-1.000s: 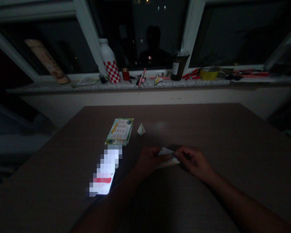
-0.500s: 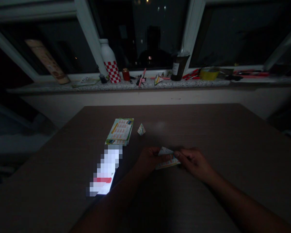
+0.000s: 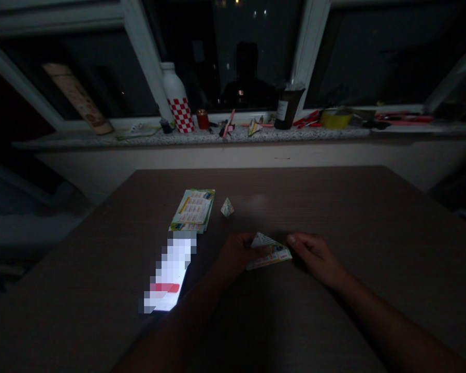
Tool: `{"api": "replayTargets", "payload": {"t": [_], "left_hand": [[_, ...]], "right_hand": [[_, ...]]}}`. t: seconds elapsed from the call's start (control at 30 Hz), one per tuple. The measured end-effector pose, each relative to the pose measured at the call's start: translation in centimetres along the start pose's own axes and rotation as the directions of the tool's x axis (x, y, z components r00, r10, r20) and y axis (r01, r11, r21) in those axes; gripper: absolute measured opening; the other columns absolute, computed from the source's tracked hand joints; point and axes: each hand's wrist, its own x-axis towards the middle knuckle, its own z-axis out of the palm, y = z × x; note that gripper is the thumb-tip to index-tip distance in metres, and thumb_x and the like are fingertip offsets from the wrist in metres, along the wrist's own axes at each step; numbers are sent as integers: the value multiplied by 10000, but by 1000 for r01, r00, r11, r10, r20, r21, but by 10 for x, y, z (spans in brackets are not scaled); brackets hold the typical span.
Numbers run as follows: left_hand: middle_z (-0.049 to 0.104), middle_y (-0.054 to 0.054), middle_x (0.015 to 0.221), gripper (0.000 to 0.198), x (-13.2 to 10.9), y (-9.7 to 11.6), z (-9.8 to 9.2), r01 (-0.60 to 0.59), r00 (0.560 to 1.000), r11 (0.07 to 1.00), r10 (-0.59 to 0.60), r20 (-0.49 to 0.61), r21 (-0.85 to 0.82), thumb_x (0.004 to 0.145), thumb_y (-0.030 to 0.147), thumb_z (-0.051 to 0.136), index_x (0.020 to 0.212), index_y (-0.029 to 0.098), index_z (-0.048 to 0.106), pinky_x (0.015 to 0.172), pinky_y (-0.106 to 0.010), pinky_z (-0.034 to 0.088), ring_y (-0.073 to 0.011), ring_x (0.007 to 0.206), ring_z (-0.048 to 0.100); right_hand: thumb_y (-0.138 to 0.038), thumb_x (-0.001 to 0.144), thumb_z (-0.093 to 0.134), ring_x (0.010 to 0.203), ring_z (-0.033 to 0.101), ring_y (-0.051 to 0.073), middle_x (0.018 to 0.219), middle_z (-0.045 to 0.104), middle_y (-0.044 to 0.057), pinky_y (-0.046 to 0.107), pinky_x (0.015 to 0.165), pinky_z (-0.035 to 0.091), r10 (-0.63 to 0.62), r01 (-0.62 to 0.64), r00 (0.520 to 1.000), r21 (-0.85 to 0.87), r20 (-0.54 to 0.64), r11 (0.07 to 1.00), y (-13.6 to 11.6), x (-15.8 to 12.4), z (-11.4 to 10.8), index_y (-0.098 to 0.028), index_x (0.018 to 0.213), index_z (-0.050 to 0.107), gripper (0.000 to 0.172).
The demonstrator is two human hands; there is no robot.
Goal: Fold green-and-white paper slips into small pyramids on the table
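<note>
A sheet of printed paper (image 3: 277,255), folded over at a slant with a pale flap at its top left, is held just above or on the table. My left hand (image 3: 238,251) grips its left part, thumb across the front and the other fingers behind. By the paper's right corner, my right hand (image 3: 312,254) has its fingers curled in and the thumb against the index finger. No paper shows in that pinch. Beyond my left hand stands a small folded paper pyramid (image 3: 227,208).
A stack of printed cards (image 3: 194,207) lies left of the pyramid. Nearer me is a lit phone (image 3: 171,274), its screen blurred. On the stone sill (image 3: 217,135) stand a checkered bottle (image 3: 180,109), a red jar (image 3: 202,119) and a dark cup (image 3: 285,111). The room is dim.
My right hand has come off the paper and shifted slightly right and up, uncovering the paper's right corner. My left hand keeps its hold, slightly farther left.
</note>
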Motion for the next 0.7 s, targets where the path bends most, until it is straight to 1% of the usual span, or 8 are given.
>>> {"api": "replayTargets", "payload": {"t": [0.1, 0.2, 0.43, 0.5, 0.6, 0.7], "left_hand": [[704, -40, 829, 304, 1, -1, 1, -9, 1000, 1000, 9, 13, 12, 633, 337, 780, 847, 140, 693, 627, -239, 451, -149, 689, 624], [700, -44, 830, 317, 2, -2, 2, -26, 999, 1000, 26, 33, 14, 637, 351, 777, 849, 134, 685, 640, -248, 455, -153, 697, 624], [680, -20, 767, 279, 2, -3, 5, -30, 999, 996, 27, 42, 79, 638, 353, 771, 796, 148, 669, 605, -231, 435, -140, 667, 606], [680, -17, 765, 284, 1, -3, 4, -47, 998, 996, 44, 50, 73, 637, 356, 772, 799, 146, 669, 604, -227, 435, -137, 661, 606], [683, -16, 763, 289, 1, -2, 4, -56, 997, 997, 53, 54, 52, 634, 353, 775, 802, 143, 672, 603, -226, 438, -138, 661, 611], [687, -22, 766, 299, 1, -3, 4, -43, 997, 999, 41, 58, 25, 629, 356, 779, 809, 140, 676, 602, -227, 440, -141, 662, 616]], "right_hand": [[-416, 905, 477, 575, 512, 127, 618, 542, -12, 224, 533, 396, -35, 34, 999, -50, -25, 998, -2, 0, 3, -176, 767, 604, 304], [-373, 897, 497, 599, 529, 132, 645, 557, -6, 227, 553, 413, -67, 65, 998, -83, -15, 994, -6, 0, 5, -180, 809, 600, 236], [-328, 946, 373, 536, 484, 124, 587, 480, -16, 232, 505, 371, -111, 134, 988, -240, 108, 962, -11, 0, 9, -197, 675, 479, 320], [-335, 949, 361, 511, 469, 120, 567, 465, -22, 233, 490, 354, -114, 142, 987, -272, 115, 952, -11, 0, 10, -201, 663, 462, 331], [-364, 947, 357, 490, 450, 115, 541, 449, -29, 228, 467, 333, -108, 130, 990, -275, 96, 953, -13, 0, 11, -204, 630, 446, 366], [-408, 940, 366, 468, 440, 109, 512, 443, -35, 219, 448, 324, -60, 79, 994, -213, 97, 974, -13, -1, 12, -201, 608, 456, 401]]}}
